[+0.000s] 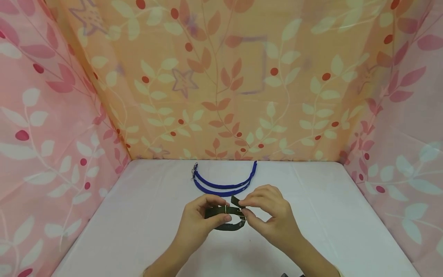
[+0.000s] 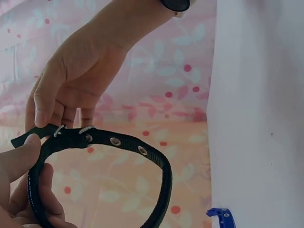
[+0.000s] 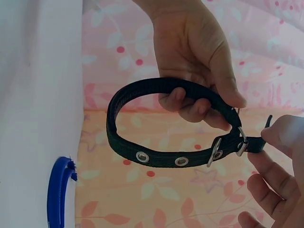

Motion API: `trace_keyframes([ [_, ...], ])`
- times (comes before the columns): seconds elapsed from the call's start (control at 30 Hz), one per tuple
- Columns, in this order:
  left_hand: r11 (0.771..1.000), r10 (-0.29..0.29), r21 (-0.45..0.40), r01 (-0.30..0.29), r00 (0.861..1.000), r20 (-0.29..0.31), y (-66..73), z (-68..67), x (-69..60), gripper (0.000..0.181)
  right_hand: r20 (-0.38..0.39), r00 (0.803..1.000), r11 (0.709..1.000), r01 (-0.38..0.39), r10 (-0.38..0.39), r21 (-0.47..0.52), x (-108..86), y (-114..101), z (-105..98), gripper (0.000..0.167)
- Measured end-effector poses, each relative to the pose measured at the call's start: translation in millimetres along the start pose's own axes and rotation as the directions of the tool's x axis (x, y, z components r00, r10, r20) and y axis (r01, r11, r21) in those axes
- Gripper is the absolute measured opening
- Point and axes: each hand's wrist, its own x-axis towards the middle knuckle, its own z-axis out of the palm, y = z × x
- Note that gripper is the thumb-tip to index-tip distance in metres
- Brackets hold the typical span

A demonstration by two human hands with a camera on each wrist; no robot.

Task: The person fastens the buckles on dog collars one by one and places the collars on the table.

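A dark green strap with metal eyelets [image 1: 230, 227] forms a closed loop between both hands, its buckle at the right side in the head view. The left hand [image 1: 199, 217] grips the band near the buckle, fingers curled round it. Between thumb and fingers the right hand [image 1: 273, 213] pinches the strap's free end [image 1: 235, 201], which passes through the buckle. In the left wrist view the band [image 2: 164, 180] hangs as a loop, with the right hand [image 2: 78, 71] at the buckle. The right wrist view shows the loop [image 3: 114, 137] and the left hand [image 3: 190, 52] holding its band.
Two blue straps [image 1: 221, 191] with metal fittings lie curved on the white table [image 1: 145, 215] beyond the hands. Patterned cloth [image 1: 214, 77] stands behind and on both sides. A small dark object shows at the bottom edge of the head view, right of centre.
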Motion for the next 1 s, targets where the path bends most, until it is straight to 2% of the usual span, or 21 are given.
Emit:
trace_keyframes([
  [0.13,1.000,0.002,0.019,-0.002,1.000,0.017,-1.6,0.9,-0.3,0.035,0.019,1.000,1.000,0.001,-0.001,-0.013,-0.6,0.8,-0.7,0.035],
  [0.33,0.996,0.083,0.036,-0.083,0.997,0.004,-4.7,2.6,-0.4,0.031,0.046,0.998,0.997,0.034,-0.031,-0.068,0.1,2.5,-1.4,0.033],
  [0.6,0.996,0.082,0.029,-0.082,0.996,-0.023,-6.8,3.6,-0.4,0.029,0.091,0.993,0.984,0.094,-0.081,-0.153,3.0,2.1,-2.8,0.030],
  [0.83,0.989,0.122,0.083,-0.123,0.992,0.020,-7.8,3.2,-1.0,0.028,0.162,0.976,0.969,0.171,-0.143,-0.179,4.3,0.8,-4.5,0.028],
  [1.0,0.985,0.110,0.128,-0.119,0.991,0.071,-6.1,2.1,-1.1,0.028,0.198,0.972,0.975,0.156,-0.123,-0.159,3.2,0.0,-6.1,0.030],
])
